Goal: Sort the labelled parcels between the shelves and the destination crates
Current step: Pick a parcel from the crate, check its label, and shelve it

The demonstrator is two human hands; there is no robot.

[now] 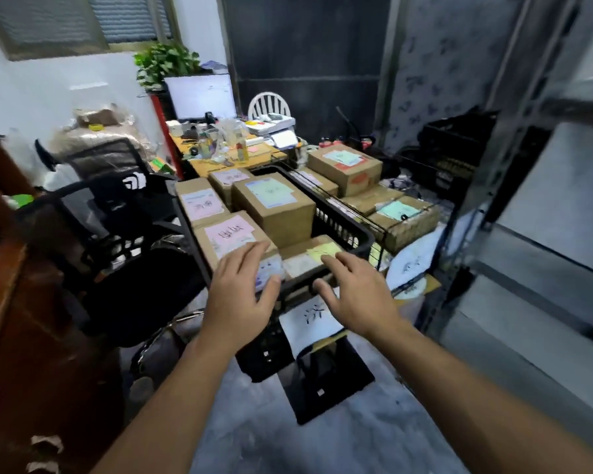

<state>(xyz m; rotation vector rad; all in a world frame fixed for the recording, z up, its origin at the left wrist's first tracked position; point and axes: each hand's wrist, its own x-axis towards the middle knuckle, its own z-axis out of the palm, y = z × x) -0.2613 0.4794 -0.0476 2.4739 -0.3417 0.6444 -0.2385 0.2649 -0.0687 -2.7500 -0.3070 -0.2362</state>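
Black crate dead ahead, packed with labelled parcels | more boxes at 2 o'clock, holder unclear | left hand and right hand spread, empty, over near rim | label writing blurred

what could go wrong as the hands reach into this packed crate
1. The boxes sit tight in the crate, so the left hand and right hand, both open, may find little room to take hold of the yellow-label box.
2. The tall blue-label box rises above the rim and might tip if nudged.
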